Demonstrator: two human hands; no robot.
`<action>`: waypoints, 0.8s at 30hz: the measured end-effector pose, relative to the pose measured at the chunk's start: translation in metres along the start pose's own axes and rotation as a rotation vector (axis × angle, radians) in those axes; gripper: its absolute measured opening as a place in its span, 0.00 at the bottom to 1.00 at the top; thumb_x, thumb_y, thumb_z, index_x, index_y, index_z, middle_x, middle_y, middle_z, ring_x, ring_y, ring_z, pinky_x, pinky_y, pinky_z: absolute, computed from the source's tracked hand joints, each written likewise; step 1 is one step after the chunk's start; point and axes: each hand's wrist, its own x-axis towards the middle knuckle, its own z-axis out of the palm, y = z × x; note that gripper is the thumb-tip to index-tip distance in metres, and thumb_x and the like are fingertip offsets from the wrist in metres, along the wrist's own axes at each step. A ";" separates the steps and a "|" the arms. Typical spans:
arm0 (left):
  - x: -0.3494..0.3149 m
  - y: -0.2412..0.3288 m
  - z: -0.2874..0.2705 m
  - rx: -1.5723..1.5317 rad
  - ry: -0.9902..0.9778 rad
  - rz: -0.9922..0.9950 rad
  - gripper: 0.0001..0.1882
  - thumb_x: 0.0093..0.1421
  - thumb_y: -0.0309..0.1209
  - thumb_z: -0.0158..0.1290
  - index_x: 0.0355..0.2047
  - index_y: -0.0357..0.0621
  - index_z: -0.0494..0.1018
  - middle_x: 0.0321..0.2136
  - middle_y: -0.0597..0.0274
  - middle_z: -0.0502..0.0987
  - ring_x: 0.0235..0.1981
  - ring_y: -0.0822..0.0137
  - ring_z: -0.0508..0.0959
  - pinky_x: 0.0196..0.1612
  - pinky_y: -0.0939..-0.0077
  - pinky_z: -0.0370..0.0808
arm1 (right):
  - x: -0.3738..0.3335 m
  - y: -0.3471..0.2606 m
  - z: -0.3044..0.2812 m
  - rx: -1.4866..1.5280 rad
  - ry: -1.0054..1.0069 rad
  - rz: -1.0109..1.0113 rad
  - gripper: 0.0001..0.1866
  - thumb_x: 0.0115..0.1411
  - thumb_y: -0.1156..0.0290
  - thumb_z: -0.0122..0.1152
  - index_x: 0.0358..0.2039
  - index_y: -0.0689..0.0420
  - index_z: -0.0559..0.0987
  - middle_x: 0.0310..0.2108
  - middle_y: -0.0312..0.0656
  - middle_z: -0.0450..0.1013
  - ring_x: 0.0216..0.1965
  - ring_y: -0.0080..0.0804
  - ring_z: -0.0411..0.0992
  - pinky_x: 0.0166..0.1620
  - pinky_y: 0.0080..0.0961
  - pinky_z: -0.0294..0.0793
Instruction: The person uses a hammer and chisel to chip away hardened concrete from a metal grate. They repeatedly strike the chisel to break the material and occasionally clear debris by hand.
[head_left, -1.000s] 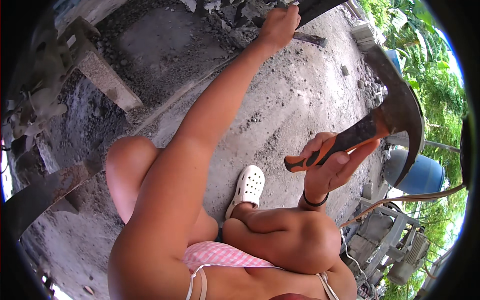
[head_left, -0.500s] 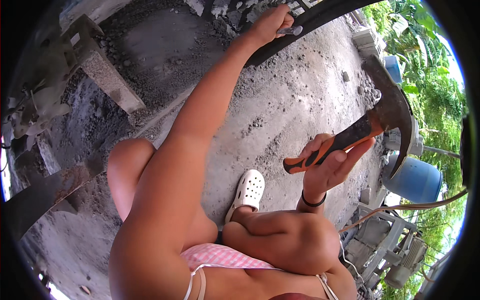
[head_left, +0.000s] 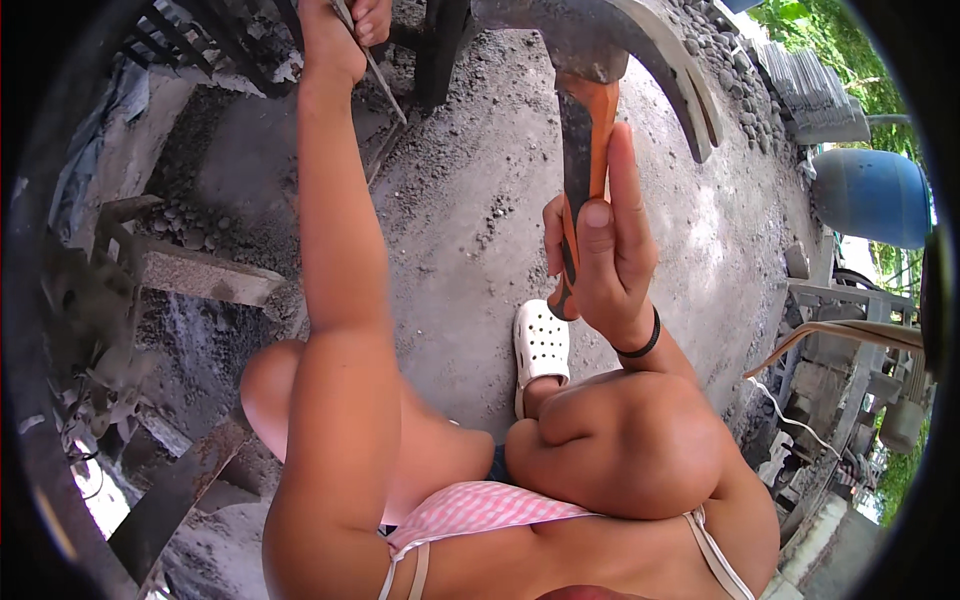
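My left hand (head_left: 345,35), at the end of an outstretched arm, is closed round a thin grey metal rod (head_left: 385,85) at the upper edge; its upper end is cut off by the view. Slats of a dark frame (head_left: 445,50) are close beside that hand. In my right hand (head_left: 615,260) is a claw hammer (head_left: 590,110) with an orange and black handle, held head up. The thumb presses along the handle and one finger points up beside it. The hammer's dark steel head reaches the top edge, its claw curving to the right.
Gritty concrete floor (head_left: 450,230) lies below, with my white clog (head_left: 545,345) on it. A concrete bar (head_left: 212,275) stands at left near a rusty metal strip (head_left: 185,485). At right are a blue barrel (head_left: 870,195), stacked grey slabs (head_left: 815,95) and a cable (head_left: 850,330).
The view has turned, shifting the surroundings. My left hand appears further left and still grips the rod. In my right hand the hammer has swung from leaning right to nearly upright.
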 end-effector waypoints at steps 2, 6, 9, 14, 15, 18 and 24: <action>-0.011 -0.030 0.001 0.252 0.017 0.007 0.30 0.62 0.55 0.23 0.11 0.50 0.51 0.09 0.71 0.50 0.11 0.76 0.47 0.16 0.78 0.47 | 0.000 -0.002 0.002 0.044 0.007 0.071 0.28 0.70 0.67 0.33 0.68 0.54 0.42 0.23 0.41 0.69 0.15 0.19 0.61 0.19 0.16 0.63; -0.025 -0.109 -0.029 0.175 0.470 0.142 0.35 0.62 0.56 0.22 0.05 0.49 0.55 0.04 0.68 0.54 0.09 0.71 0.55 0.17 0.75 0.50 | 0.000 -0.007 0.006 0.151 0.016 0.113 0.28 0.70 0.66 0.32 0.68 0.51 0.42 0.16 0.39 0.65 0.14 0.19 0.61 0.18 0.15 0.65; -0.033 -0.118 -0.006 0.526 0.854 0.246 0.30 0.63 0.45 0.27 0.09 0.42 0.61 0.09 0.60 0.64 0.15 0.58 0.66 0.26 0.65 0.62 | 0.002 -0.004 0.007 0.224 0.046 0.077 0.28 0.70 0.64 0.33 0.68 0.51 0.42 0.16 0.38 0.63 0.14 0.20 0.62 0.17 0.17 0.66; -0.042 -0.117 0.015 0.257 1.199 0.241 0.25 0.62 0.42 0.31 0.13 0.38 0.60 0.14 0.58 0.67 0.19 0.59 0.67 0.31 0.63 0.62 | 0.005 -0.013 0.015 0.217 0.084 0.150 0.28 0.70 0.62 0.34 0.68 0.48 0.43 0.17 0.39 0.64 0.13 0.22 0.63 0.16 0.17 0.66; -0.042 -0.117 0.016 0.206 1.219 0.263 0.26 0.62 0.42 0.31 0.13 0.38 0.60 0.14 0.59 0.66 0.19 0.60 0.67 0.31 0.64 0.62 | 0.004 -0.014 0.015 0.214 0.082 0.154 0.28 0.70 0.62 0.34 0.68 0.48 0.43 0.17 0.40 0.64 0.13 0.22 0.63 0.16 0.17 0.66; -0.044 -0.110 -0.009 0.025 1.244 0.329 0.26 0.62 0.46 0.31 0.14 0.41 0.57 0.14 0.63 0.64 0.19 0.67 0.64 0.27 0.67 0.60 | 0.002 -0.012 0.016 0.212 0.020 0.126 0.29 0.70 0.62 0.34 0.68 0.49 0.42 0.18 0.40 0.65 0.13 0.22 0.63 0.16 0.18 0.66; -0.056 -0.074 -0.027 -0.231 1.262 0.385 0.28 0.61 0.51 0.31 0.14 0.45 0.62 0.15 0.64 0.66 0.18 0.71 0.65 0.24 0.75 0.59 | 0.000 -0.006 0.010 0.278 0.018 0.088 0.28 0.70 0.67 0.33 0.68 0.53 0.43 0.17 0.36 0.63 0.14 0.19 0.61 0.15 0.15 0.63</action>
